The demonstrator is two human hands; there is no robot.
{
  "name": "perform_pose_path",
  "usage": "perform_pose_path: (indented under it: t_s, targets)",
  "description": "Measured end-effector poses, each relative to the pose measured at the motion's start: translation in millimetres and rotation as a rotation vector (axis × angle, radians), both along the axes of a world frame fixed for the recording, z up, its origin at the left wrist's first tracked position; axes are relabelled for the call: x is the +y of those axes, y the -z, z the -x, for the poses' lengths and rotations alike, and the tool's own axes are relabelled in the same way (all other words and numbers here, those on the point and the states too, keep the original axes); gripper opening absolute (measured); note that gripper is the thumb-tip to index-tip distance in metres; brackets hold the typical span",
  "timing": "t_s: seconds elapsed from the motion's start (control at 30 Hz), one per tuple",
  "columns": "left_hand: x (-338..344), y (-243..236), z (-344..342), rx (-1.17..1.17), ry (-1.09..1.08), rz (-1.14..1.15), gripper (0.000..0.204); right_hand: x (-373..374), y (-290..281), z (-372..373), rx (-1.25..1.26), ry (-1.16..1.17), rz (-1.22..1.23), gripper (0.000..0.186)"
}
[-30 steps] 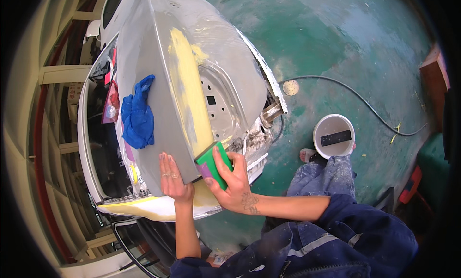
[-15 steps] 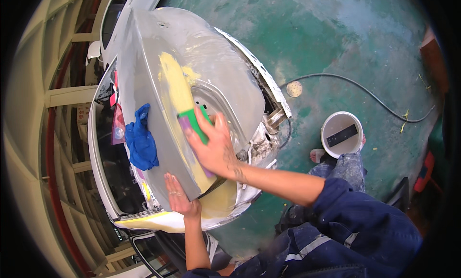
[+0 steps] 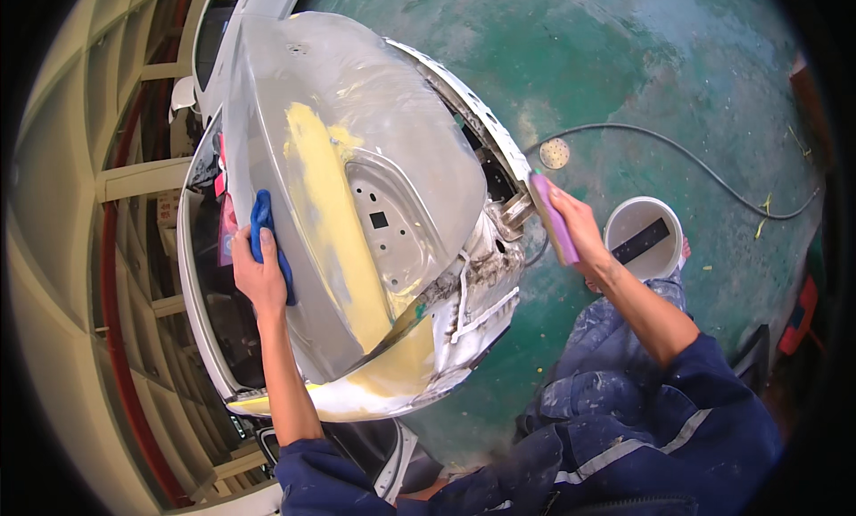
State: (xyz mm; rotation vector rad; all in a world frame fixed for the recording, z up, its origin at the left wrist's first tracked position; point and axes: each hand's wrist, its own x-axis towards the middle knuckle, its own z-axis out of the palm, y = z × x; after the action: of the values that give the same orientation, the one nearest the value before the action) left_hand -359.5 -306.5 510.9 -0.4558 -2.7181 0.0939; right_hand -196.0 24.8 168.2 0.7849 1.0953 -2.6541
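Observation:
A grey car trunk lid (image 3: 267, 132) carries a long strip of yellow filler (image 3: 312, 173) running beside its oval recess. My left hand (image 3: 259, 273) is closed on a blue cloth (image 3: 261, 214), which stands folded at the lid's left edge, by the rear window; the fingertips behind the cloth are hidden. Off to the right, past the car's rear edge, my right hand (image 3: 581, 229) grips a purple sanding block (image 3: 554, 220). The block is held in the air, clear of the lid, on the bucket's side of the car.
A white bucket (image 3: 609, 214) with a flat black strip (image 3: 641, 241) in it stands by my legs. A dark hose (image 3: 664, 140) curves over the green floor (image 3: 571, 70), passing a round perforated disc (image 3: 554, 154). The bare bodywork (image 3: 508, 275) has exposed edges.
My right hand has lifted the sanding block off the yellow strip and carried it right. My left hand has left the lid's near corner and taken hold of the blue cloth.

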Motion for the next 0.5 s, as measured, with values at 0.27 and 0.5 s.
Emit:
perform_pose_path:
  t_s: [0.27, 0.5]
  targets:
    - [131.8, -2.8, -91.1, -0.248, 0.59, 0.942, 0.017, 170.2, 180.6, -293.9, -0.508, 0.11, -0.45, 0.055]
    - [187.9, 29.4, 34.1, -0.496, 0.575, 1.346, 0.019, 204.7, 186.4, -392.3, -0.598, 0.058, -0.622, 0.059]
